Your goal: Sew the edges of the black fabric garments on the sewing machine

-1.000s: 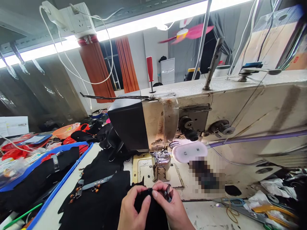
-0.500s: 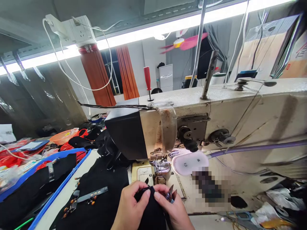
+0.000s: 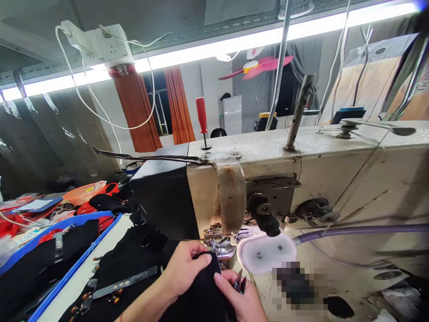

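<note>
My left hand (image 3: 186, 270) pinches the top edge of a piece of black fabric (image 3: 205, 288), close to the presser foot (image 3: 226, 251) of a sewing machine (image 3: 321, 179). Lower down, my right hand (image 3: 244, 298) is closed at the fabric's right edge, thumb pressing on it. A pair of thread snips (image 3: 239, 283) is tucked in that same hand, blades pointing up. The needle area is partly covered by my left fingers and the metal parts there.
A glowing oval lamp (image 3: 266, 254) sits right of the presser foot. Left, black cloth with a studded strap (image 3: 125, 284) and beads covers the table beside a blue-rimmed tray (image 3: 75, 264). A red screwdriver (image 3: 201, 115) stands on the machine; a pixelated patch lies right.
My left hand has moved up toward the presser foot with the fabric edge. My right hand has separated from it and sits lower on the fabric. The view has shifted slightly.
</note>
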`<state>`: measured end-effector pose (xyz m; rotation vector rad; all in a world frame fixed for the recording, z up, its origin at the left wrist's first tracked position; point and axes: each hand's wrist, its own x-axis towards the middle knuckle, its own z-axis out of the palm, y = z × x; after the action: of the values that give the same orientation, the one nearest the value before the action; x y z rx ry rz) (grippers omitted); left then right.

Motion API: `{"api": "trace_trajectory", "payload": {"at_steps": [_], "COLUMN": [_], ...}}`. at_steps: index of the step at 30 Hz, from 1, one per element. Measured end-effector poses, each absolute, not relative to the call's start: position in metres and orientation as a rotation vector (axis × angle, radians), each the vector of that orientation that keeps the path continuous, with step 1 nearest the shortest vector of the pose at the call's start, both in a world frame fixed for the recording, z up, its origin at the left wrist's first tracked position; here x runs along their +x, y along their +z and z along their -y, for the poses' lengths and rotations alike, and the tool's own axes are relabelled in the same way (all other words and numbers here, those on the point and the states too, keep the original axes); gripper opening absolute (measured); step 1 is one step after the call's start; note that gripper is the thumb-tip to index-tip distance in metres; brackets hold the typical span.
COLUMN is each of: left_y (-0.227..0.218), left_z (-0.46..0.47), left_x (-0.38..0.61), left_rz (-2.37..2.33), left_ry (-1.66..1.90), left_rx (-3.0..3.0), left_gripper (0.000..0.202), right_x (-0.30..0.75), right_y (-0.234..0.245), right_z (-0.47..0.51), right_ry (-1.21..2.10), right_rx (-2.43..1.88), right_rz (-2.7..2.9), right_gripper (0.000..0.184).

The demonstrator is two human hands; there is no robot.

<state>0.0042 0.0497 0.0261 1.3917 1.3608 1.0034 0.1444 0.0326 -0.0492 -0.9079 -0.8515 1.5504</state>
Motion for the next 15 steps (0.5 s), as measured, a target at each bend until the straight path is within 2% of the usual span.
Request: {"api": "trace_trajectory", "payload": {"at_steps": [7,15], "left_y": [0.033,0.018], "left_z": [-0.066,-0.070], "left_x": [0.001,-0.005], "left_rz": [-1.421,-1.538], "left_ry": [0.884,0.979], "left_rx": [1.152,1.107], "left_gripper": [0.017,0.015], "right_x": [0.141,0.139], "right_y": [-0.042,-0.048], "right_z": [-0.037,-0.039], "right_ry": [1.523,1.516], "right_rx": [-0.974,-1.037], "right_rz": [0.743,0.718], "right_gripper": [0.040,0.039]}}
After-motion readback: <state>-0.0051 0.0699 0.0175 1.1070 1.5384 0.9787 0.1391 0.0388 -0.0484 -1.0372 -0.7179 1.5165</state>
